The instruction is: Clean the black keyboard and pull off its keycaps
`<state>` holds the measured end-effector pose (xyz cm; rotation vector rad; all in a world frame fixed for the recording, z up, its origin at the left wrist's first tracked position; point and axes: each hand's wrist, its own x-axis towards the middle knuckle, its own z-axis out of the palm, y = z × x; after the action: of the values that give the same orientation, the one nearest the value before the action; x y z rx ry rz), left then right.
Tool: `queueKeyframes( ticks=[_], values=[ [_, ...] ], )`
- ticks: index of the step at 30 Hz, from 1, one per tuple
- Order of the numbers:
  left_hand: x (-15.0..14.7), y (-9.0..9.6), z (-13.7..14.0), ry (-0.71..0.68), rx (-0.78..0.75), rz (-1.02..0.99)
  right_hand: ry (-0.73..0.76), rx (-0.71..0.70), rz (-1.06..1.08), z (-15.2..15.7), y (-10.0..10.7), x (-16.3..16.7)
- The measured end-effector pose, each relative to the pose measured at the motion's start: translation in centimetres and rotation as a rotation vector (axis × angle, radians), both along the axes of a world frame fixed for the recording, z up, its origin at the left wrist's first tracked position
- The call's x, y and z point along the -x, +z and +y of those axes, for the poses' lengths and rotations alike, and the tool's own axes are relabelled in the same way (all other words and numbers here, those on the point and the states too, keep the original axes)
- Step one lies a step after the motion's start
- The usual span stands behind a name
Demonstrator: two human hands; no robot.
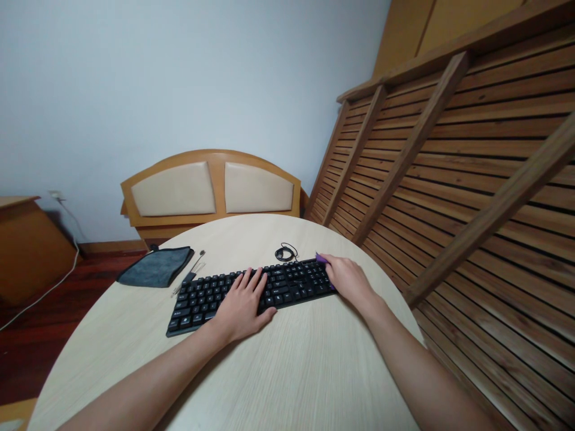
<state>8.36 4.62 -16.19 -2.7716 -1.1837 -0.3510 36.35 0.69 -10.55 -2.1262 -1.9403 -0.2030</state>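
A black keyboard (287,284) lies at a slant across the round table. My left hand (242,305) rests flat on its middle keys, fingers spread, with the thumb over the front edge. At the keyboard's right end, my right hand (348,276) is closed around a soft-looking purple piece (321,258), perhaps a cloth. Most of that piece is hidden under the hand; bits of purple show above the fingers and along the keyboard's right edge. Behind the keyboard sits the coiled black cable (284,253).
A folded grey-blue cloth (157,267) lies on the table (287,371) at the back left. Between it and the keyboard are a small brush-like tool (197,261) and a dark clip-like item (189,278). A slatted wooden frame (449,179) leans close on the right; a headboard (220,179) stands behind.
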Motion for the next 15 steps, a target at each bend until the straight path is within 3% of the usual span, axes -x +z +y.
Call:
queueKeyframes(
  ticks=[5,11,15],
  values=[
    [2.6,0.8,1.0,-0.082,0.118,0.085,0.105,0.111,0.014,0.7,-2.0,1.7],
    [6.4,2.1,2.8,0.037,0.226,0.105,0.058,0.221,-0.056,-0.9,-0.9,2.9],
    [6.5,2.9,3.1,0.002,0.249,0.083,0.073,0.171,-0.055,0.2,-0.1,4.2]
  ],
)
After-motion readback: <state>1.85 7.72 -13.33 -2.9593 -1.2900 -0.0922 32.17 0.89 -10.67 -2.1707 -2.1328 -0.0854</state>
